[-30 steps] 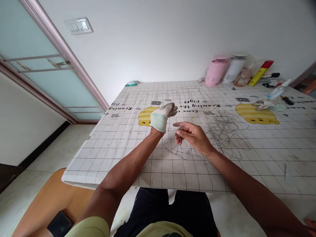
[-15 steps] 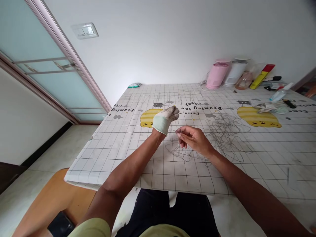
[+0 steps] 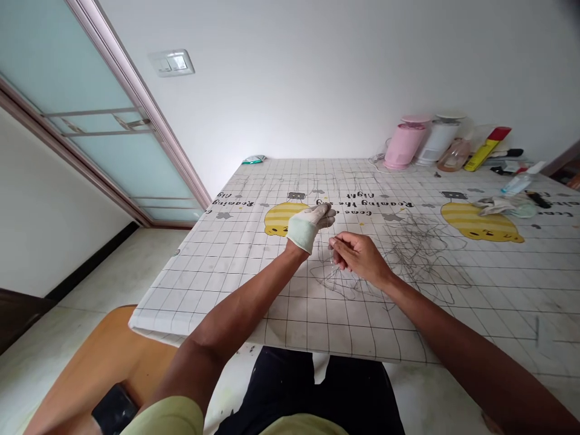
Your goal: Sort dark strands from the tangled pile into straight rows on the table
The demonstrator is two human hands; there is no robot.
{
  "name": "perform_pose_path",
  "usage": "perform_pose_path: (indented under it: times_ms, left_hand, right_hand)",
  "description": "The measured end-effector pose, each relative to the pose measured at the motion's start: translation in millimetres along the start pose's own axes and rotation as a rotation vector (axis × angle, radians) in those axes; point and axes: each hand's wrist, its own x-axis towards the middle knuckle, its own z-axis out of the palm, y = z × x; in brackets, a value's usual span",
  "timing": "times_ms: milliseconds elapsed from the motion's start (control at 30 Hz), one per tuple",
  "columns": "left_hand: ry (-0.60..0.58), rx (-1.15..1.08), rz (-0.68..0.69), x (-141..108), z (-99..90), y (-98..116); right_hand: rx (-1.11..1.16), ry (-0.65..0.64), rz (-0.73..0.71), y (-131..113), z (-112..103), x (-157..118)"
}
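A white glove with a pale green cuff covers my left hand [image 3: 312, 226], whose fingers are pinched together over the table; whatever they grip is too small to make out. Just right of it and nearer to me, my bare right hand [image 3: 357, 255] pinches a thin wire [image 3: 331, 257] between thumb and fingertips. The wire hangs down toward loose loops on the cloth. A tangled heap of thin dark wire [image 3: 417, 248] lies to the right of my right hand.
The table has a checked cloth [image 3: 203, 290] with yellow prints. Along its back right stand a pink device [image 3: 405, 145], a white device [image 3: 437, 140], bottles and a red-yellow can [image 3: 487, 148]. Another glove [image 3: 507, 205] lies at right. A phone [image 3: 115, 409] rests on an orange stool [image 3: 104, 356].
The whole view has shifted slightly, moving the scene a little to the right. My left hand has turned a little, and both hands remain pinched close to each other.
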Motion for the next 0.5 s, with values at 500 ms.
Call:
perform_pose_path:
  times_ms: [500]
  left_hand:
    - [0.07, 0.209, -0.063, -31, -68.3, 23]
  right_hand:
    - [-0.285, 0.026, -0.091, -42, 28, 44]
